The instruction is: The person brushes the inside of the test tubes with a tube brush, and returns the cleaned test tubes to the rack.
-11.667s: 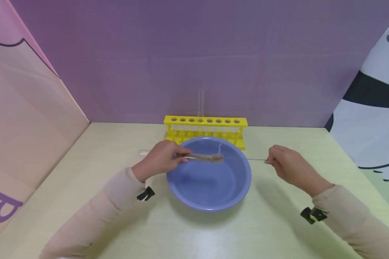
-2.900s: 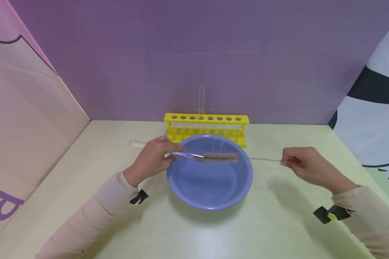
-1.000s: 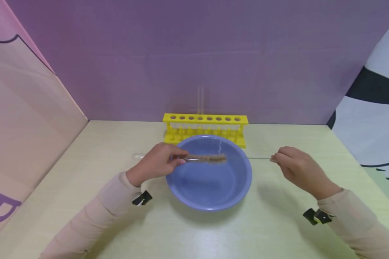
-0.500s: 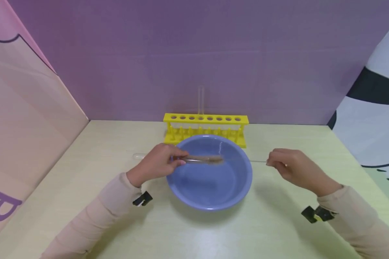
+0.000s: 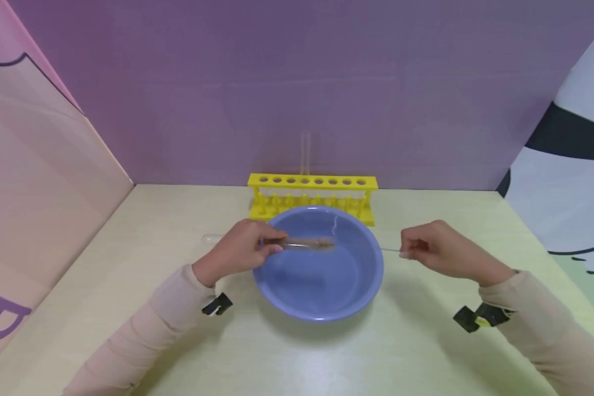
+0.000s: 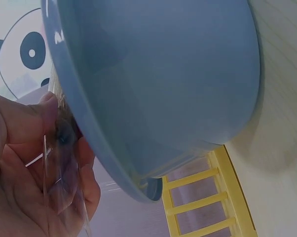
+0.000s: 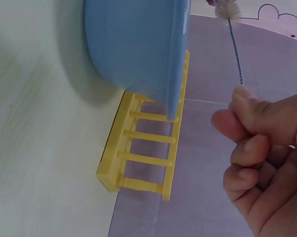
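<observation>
My left hand (image 5: 242,247) grips a clear glass test tube (image 5: 297,246) lying nearly level above the blue basin (image 5: 319,318). Its rounded end pokes out to the left, past the hand. Inside the tube sits most of a brown-bristled test tube brush (image 5: 325,243); a pale tuft shows at the mouth. My right hand (image 5: 438,247) pinches the brush's thin wire handle between thumb and forefinger, right of the basin. In the right wrist view the twisted wire (image 7: 236,49) runs from the fingertips to the tuft. The left wrist view shows thumb and fingers around the tube (image 6: 64,182).
Behind the basin stands a yellow test tube rack (image 5: 313,180), partly hidden by the rim. One clear test tube (image 5: 305,151) stands upright in it. A pale wooden table (image 5: 178,214) lies under everything, with a purple backdrop (image 5: 297,99) at its far edge.
About three seconds ago the bristles were farther out of the tube. Over the last second my right hand has moved left, pushing the brush deeper. My left hand barely moved.
</observation>
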The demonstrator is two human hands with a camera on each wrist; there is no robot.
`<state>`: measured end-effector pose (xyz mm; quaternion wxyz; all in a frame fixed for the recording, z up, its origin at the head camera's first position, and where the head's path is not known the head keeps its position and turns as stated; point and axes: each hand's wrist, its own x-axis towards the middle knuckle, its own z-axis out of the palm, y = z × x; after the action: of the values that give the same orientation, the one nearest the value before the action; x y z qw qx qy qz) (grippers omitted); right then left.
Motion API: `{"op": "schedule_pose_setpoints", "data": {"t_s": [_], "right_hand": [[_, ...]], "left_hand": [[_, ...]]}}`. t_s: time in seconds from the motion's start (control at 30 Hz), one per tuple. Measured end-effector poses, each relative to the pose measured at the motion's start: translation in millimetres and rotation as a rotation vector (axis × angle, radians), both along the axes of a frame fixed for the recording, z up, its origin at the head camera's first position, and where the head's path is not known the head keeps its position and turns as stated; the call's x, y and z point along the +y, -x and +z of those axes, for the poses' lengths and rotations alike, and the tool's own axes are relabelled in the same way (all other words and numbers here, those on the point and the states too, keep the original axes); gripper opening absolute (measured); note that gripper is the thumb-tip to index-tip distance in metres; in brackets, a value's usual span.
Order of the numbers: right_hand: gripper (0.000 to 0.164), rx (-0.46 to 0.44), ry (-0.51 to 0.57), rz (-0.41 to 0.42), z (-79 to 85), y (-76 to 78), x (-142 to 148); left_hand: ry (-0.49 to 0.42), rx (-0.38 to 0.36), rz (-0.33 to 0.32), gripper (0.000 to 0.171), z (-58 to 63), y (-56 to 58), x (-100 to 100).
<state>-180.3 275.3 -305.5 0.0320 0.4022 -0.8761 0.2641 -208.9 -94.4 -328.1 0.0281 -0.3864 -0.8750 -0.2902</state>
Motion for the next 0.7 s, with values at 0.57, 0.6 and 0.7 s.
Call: {"op": "schedule_pose_setpoints", "data": {"t_s": [0.57,0.6,0.7], "right_hand": [[0.015,-0.758,0.070,0.138,10.1,21.9,4.2],[0.016,-0.785,0.076,0.164,10.4,22.9,4.6],[0.016,-0.847,0.087,0.211,11.5,25.3,4.8]], "left_hand": [[-0.017,0.000,-0.025,0.024,-0.9,0.1,1.5],[-0.016,-0.001,-0.028,0.024,-0.9,0.1,1.7],[-0.012,-0.007,-0.032,0.025,-1.0,-0.2,2.2]]}}
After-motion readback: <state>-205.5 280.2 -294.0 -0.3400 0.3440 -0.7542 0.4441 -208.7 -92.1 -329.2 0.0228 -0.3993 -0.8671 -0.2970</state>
